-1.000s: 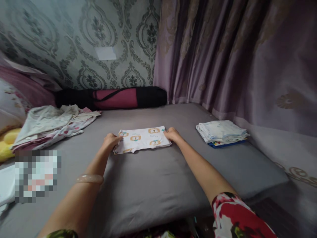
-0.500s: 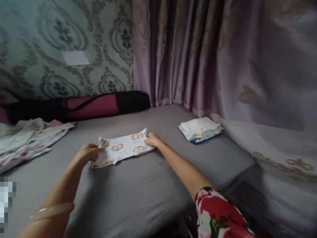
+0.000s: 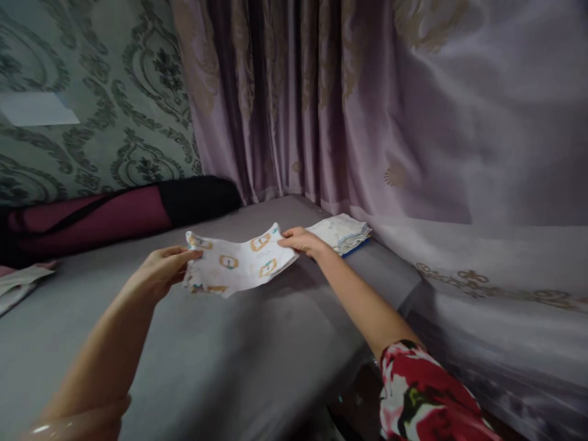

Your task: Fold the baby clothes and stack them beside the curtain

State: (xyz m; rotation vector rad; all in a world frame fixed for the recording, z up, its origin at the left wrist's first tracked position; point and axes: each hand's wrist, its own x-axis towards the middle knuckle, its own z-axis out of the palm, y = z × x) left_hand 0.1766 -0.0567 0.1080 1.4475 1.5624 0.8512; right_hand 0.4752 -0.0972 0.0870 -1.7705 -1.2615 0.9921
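A small white garment [image 3: 243, 266] with an orange and teal animal print hangs folded between my two hands, lifted over the grey bed. My left hand [image 3: 169, 263] pinches its left edge, thumb on top. At the opposite edge, my right hand [image 3: 301, 241] grips the cloth between thumb and fingers. Just behind the right hand lies a stack of folded white clothes [image 3: 344, 231], partly hidden by that hand; something blue shows at its bottom. Whether the held piece is a shirt or shorts I cannot tell.
Grey sheet covers the bed [image 3: 184, 361], whose edge drops off at the right. A long black and maroon bag [image 3: 124, 211] lies along the patterned wall. Purple curtains [image 3: 285, 122] hang behind and to the right. Loose clothes [image 3: 22, 285] lie at the far left.
Both hands have raised the garment off the bed and carried it toward the folded stack. The view has turned right, so the loose clothes are mostly out of sight.
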